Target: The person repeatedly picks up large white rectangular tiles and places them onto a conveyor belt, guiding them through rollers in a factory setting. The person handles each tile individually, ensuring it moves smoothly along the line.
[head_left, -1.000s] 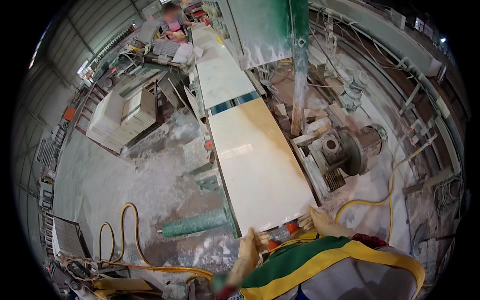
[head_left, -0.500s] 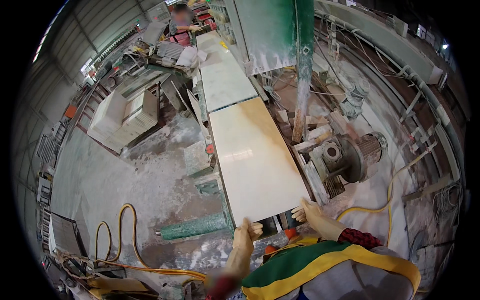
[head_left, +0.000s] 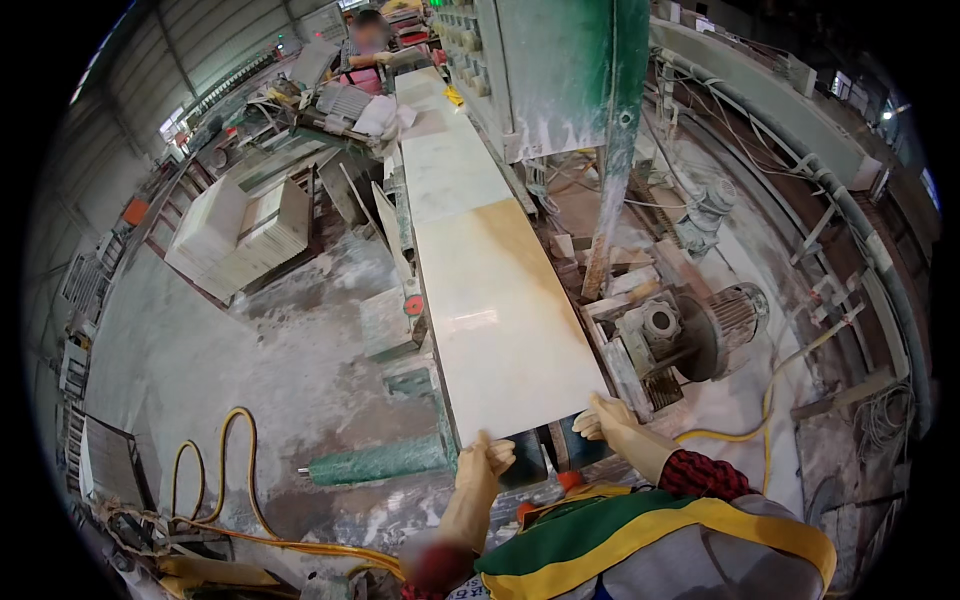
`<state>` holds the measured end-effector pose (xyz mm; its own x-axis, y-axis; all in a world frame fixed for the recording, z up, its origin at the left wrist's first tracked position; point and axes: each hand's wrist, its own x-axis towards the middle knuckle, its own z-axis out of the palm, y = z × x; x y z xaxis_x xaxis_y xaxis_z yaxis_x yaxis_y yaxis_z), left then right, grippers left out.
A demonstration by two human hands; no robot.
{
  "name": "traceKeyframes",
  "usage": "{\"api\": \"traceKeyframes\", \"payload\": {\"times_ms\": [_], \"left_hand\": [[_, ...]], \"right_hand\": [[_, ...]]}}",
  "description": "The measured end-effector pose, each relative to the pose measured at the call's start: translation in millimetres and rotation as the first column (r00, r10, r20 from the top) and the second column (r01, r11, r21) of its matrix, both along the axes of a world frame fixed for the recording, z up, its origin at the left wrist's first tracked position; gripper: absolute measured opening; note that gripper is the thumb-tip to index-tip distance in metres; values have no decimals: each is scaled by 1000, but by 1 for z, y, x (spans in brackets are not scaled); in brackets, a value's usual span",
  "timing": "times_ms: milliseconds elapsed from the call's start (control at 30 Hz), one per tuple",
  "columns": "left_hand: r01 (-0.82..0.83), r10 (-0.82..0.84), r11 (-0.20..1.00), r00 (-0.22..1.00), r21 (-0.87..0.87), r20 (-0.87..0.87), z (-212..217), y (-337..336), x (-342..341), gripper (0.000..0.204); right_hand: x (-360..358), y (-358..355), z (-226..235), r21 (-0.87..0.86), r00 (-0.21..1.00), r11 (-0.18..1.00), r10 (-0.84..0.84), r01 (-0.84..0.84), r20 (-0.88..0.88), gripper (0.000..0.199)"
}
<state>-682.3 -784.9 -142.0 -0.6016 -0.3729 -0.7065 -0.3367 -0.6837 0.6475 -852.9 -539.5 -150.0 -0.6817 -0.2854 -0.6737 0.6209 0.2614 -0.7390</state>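
**Both hands at the near end of a long stone slab**

At nine o'clock, a stack of pale tiles [head_left: 240, 235] on a dusty floor [head_left: 200, 370]; lower, toward seven o'clock, a yellow hose [head_left: 225, 480] looping beside a green roller [head_left: 375, 462].

Left hand [head_left: 484, 456], gloved, at six o'clock: grip curled over the near left corner of the cream slab [head_left: 495, 300], fingers bent round the edge, seemingly clamped on it. Slab lying flat along the conveyor table [head_left: 440, 140], running from centre toward twelve o'clock, butted against a whiter slab [head_left: 445, 165] farther up.

Likely heavy, rigid, brittle at the corners, slick with dust and polish; best taken at the two near corners, palms under the edge, kept level.

Right hand [head_left: 605, 418], gloved, just right of six o'clock: grip half open, fingers laid against the near right corner, touching rather than fully wrapped.

At three o'clock, an electric motor [head_left: 725, 320] and green machine frame [head_left: 600, 80].
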Motion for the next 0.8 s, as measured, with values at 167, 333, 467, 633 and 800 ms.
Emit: {"api": "traceKeyframes", "payload": {"times_ms": [167, 333, 467, 633, 800], "left_hand": [[83, -84, 996, 996, 7, 40, -15, -15, -9, 54], [176, -176, 984, 984, -30, -25, -14, -28, -12, 56], [114, -122, 992, 977, -54, -174, -20, -22, 5, 60], [-9, -17, 991, 981, -134, -192, -35, -21, 97, 67], [-77, 81, 982, 997, -173, 15, -64, -20, 204, 71]], "right_hand": [[-9, 3, -5, -71, 998, 996, 57, -58, -17, 70], [-4, -2, -5, -126, 985, 991, 18, -40, -173, 72], [-2, 0, -11, -176, 992, 984, 10, -33, -129, 73], [52, 23, -33, -78, 995, 992, 93, -95, -24, 70], [95, 81, -99, -217, 896, 903, 287, -371, -338, 62]]}}
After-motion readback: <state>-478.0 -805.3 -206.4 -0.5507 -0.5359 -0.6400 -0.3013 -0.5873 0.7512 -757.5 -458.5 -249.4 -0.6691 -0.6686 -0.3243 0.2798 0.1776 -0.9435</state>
